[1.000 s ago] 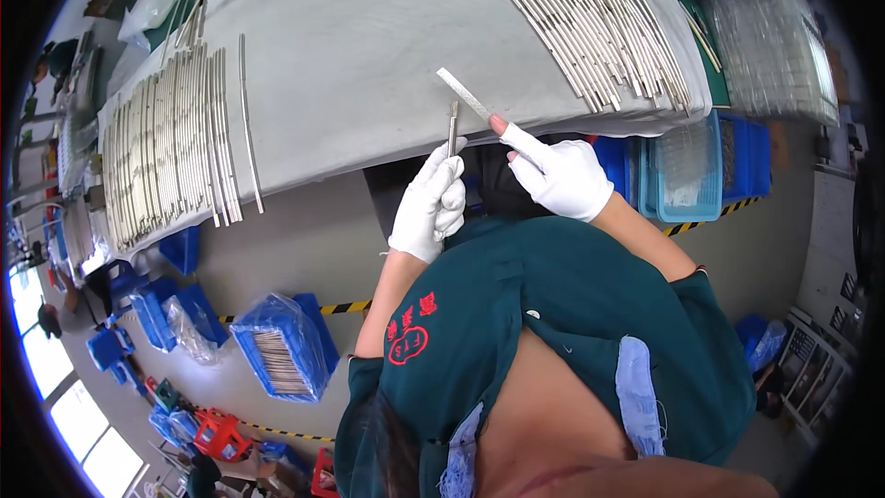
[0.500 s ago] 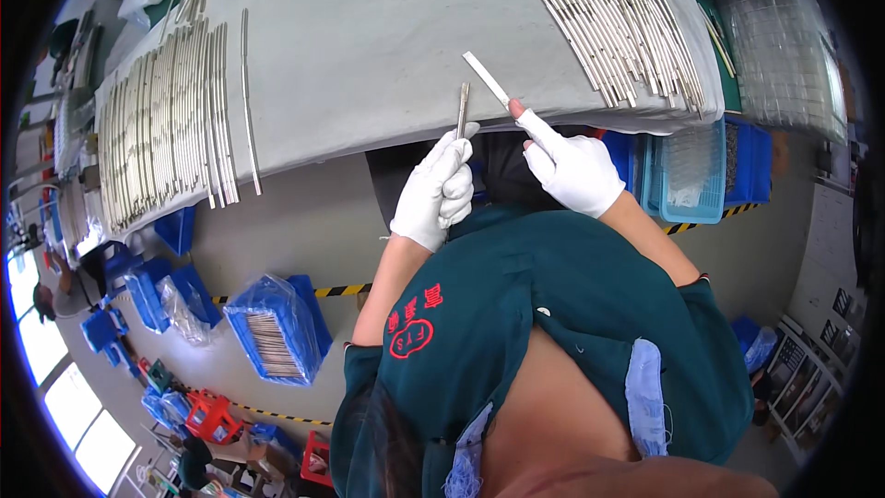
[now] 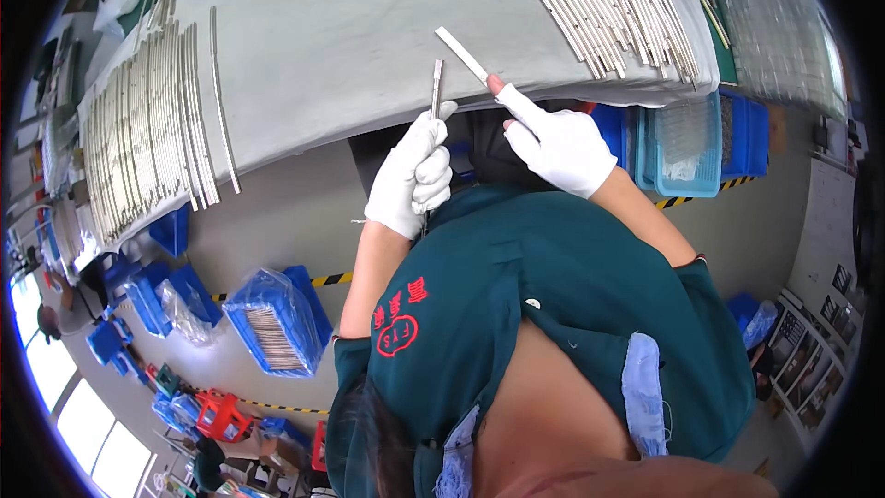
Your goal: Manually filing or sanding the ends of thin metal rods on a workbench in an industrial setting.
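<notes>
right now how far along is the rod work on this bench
Looks partway. Possibly done: a row of rods lies side by side on the left of the grey bench. In hand: the left hand holds one thin rod upright, and the right hand holds a flat white strip beside its tip. Possibly left: another batch lies top right. Which pile is finished, I cannot tell.

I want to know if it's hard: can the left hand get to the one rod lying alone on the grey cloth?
Probably yes, though not freely. The left hand already grips a thin metal rod. The lone rod lies apart from the row of rods, with bare grey cloth between and nothing blocking.
</notes>
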Action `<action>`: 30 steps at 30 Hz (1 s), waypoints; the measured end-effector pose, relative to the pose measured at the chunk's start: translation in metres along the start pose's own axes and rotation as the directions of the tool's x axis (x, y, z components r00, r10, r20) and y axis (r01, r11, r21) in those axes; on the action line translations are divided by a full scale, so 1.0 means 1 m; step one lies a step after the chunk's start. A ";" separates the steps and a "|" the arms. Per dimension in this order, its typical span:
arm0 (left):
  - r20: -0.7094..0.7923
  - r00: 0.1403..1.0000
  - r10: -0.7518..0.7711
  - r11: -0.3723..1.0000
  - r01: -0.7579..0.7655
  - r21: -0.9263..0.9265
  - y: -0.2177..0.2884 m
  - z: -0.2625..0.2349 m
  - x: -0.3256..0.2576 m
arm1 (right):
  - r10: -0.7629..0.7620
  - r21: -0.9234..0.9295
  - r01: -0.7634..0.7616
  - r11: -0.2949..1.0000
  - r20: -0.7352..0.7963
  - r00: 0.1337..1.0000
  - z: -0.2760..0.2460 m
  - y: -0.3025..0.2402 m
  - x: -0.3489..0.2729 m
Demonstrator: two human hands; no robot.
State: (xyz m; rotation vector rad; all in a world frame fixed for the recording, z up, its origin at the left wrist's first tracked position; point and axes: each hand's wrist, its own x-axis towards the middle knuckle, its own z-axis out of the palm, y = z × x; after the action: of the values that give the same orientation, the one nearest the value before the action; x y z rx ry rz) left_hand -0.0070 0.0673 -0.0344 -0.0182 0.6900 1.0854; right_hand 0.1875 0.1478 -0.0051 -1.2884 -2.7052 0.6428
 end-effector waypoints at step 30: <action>0.142 0.989 0.035 0.999 -0.037 0.009 -0.006 0.000 0.008 | -0.107 0.037 0.113 0.993 -0.147 0.983 0.006 0.028 -0.002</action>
State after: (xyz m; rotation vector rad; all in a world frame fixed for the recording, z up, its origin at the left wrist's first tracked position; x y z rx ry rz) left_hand 0.0004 0.0708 -0.0406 0.0807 0.5703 1.1063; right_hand 0.2081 0.1598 -0.0212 -1.1197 -2.6068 0.5721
